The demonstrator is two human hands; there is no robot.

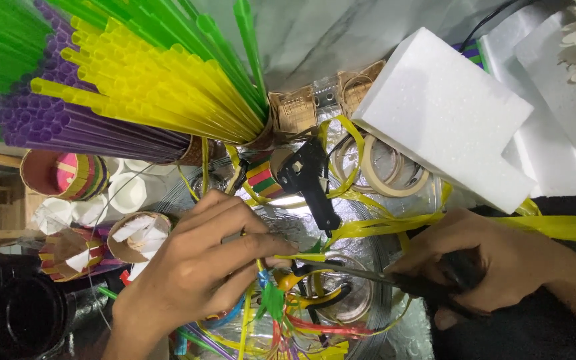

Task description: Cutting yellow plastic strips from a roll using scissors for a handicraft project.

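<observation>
Yellow straw strip (301,257), pinched by left hand (201,273); right hand (475,267) apparently grips dark-handled metal scissors (368,275).

One head-worn view — looking steeply down, close over both hands and the cluttered craft table (341,40).

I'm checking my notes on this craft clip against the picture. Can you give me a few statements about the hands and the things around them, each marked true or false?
1. The right hand holds scissors whose blades point toward the left hand. True.
2. The left hand pinches a yellow strip at the blade tips. True.
3. The white foam block lies under the left hand. False: it lies above the right hand, at upper right.
4. The bundle of straws is all red. False: it shows yellow, green and purple straws.
5. Rolls of tape lie beside the foam block. True.
</observation>
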